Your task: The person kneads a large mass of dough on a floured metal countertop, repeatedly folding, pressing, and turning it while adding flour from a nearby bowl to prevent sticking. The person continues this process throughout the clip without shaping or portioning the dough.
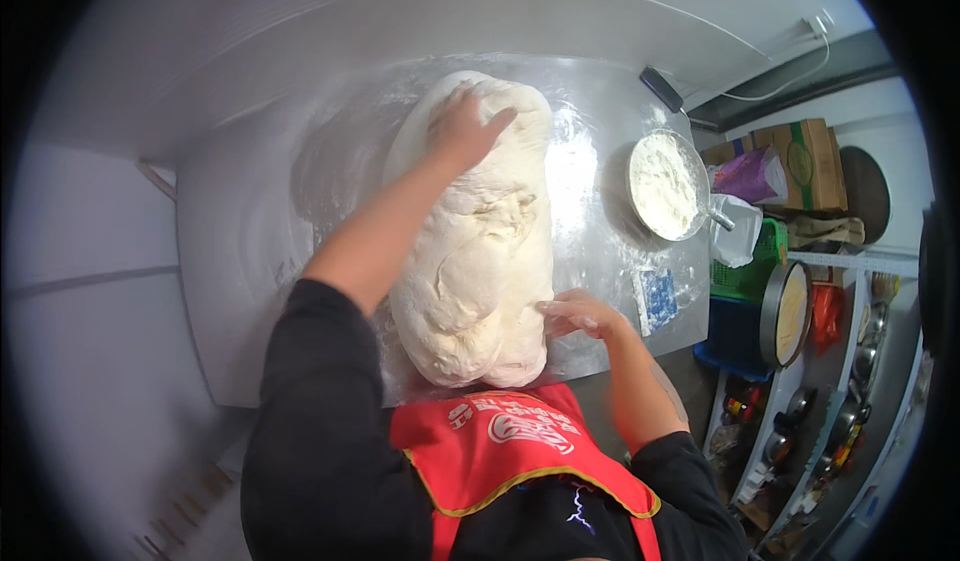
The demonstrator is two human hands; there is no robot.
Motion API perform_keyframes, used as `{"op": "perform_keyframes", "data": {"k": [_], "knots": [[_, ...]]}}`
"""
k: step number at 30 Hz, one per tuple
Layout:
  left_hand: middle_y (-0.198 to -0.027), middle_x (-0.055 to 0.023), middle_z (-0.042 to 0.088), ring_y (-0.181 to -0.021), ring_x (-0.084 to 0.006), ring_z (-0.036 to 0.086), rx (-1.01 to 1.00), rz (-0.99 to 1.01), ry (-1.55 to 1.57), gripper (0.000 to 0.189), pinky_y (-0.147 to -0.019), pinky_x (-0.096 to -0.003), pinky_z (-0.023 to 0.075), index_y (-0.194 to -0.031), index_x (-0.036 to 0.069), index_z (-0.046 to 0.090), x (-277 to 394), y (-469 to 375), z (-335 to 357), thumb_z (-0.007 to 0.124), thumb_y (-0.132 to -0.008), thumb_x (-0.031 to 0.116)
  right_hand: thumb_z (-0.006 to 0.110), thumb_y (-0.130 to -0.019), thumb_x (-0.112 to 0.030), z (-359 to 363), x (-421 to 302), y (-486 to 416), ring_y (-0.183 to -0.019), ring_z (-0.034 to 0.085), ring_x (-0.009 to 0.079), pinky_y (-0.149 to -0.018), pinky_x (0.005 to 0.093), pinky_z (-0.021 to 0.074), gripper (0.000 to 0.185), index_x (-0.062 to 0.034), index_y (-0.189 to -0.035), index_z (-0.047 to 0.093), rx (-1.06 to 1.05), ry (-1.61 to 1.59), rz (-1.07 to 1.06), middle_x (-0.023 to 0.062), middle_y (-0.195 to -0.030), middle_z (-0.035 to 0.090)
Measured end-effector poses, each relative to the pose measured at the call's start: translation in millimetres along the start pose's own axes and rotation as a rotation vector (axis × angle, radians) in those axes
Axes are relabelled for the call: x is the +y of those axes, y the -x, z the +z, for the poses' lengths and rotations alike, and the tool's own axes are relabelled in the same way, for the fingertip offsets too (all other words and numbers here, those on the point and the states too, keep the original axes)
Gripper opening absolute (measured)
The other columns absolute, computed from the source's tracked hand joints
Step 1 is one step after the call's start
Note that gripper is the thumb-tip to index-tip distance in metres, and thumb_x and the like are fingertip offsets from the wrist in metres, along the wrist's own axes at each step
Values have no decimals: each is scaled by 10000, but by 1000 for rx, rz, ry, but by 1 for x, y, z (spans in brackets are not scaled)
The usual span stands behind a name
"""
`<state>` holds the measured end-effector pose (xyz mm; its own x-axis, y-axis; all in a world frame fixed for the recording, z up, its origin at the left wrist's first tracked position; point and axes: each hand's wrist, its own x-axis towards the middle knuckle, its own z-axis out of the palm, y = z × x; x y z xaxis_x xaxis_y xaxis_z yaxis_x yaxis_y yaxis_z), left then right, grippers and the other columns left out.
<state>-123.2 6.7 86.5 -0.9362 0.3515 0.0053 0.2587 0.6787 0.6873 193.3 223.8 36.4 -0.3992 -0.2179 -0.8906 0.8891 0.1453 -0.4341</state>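
A large, long mass of pale dough (pixel 480 261) lies lengthwise before me on a floured metal worktop (pixel 247 276), with folds and creases along its top. My left hand (pixel 466 130) rests on the far end of the dough, its thumb spread away from the fingers. Some of its fingertips are hard to make out against the dough. Lower down, at the near right side, my right hand (pixel 581 313) has its fingertips against the dough's edge. Neither hand grips anything. The dough's near end lies close to my red apron (pixel 510 433).
To the right stands a bowl of flour (pixel 666 184) with a metal handle at its side. Nearer lies a blue, flour-dusted scraper (pixel 657 300). A black device (pixel 661 88) with a cable sits at the back right. Beyond the worktop are a green basket (pixel 750 268) and shelves (pixel 847 336).
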Motion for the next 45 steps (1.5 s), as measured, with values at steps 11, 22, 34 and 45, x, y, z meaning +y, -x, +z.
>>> {"op": "perform_keyframes", "data": {"k": [11, 22, 34, 45], "knots": [[-1812, -117, 243, -1673, -412, 160, -536, 416, -532, 816, -1339, -636, 91, -1704, 310, 397, 10, 149, 72, 593, -1002, 676, 742, -968, -368, -100, 91, -64, -1490, 456, 451, -1242, 581, 349, 639, -69, -1510, 584, 1151, 893, -679, 239, -1644, 471], [-1749, -136, 389, -1639, -354, 288, -679, 102, -228, 641, -1357, -564, 132, -1626, 207, 537, 59, 19, 67, 528, -1096, 568, 753, -934, -376, -115, 84, -73, -1523, 431, 434, -1246, 604, 336, 705, -87, -1547, 559, 1120, 833, -673, 219, -1663, 451], [-1724, -141, 409, -1617, -353, 312, -66, 373, -823, 613, -1328, -530, 212, -1685, 261, 438, -18, -116, 103, 533, -1096, 402, 716, -939, -423, -114, 89, -66, -1535, 410, 431, -1256, 600, 314, 701, -84, -1536, 575, 1071, 874, -566, 209, -1653, 460], [-1711, -175, 411, -1623, -378, 291, -276, 485, -679, 626, -1338, -593, 157, -1633, 202, 516, 19, -12, 127, 604, -1046, 400, 728, -933, -422, -117, 84, -65, -1510, 436, 433, -1239, 596, 334, 697, -81, -1523, 581, 1059, 842, -646, 222, -1638, 471]]}}
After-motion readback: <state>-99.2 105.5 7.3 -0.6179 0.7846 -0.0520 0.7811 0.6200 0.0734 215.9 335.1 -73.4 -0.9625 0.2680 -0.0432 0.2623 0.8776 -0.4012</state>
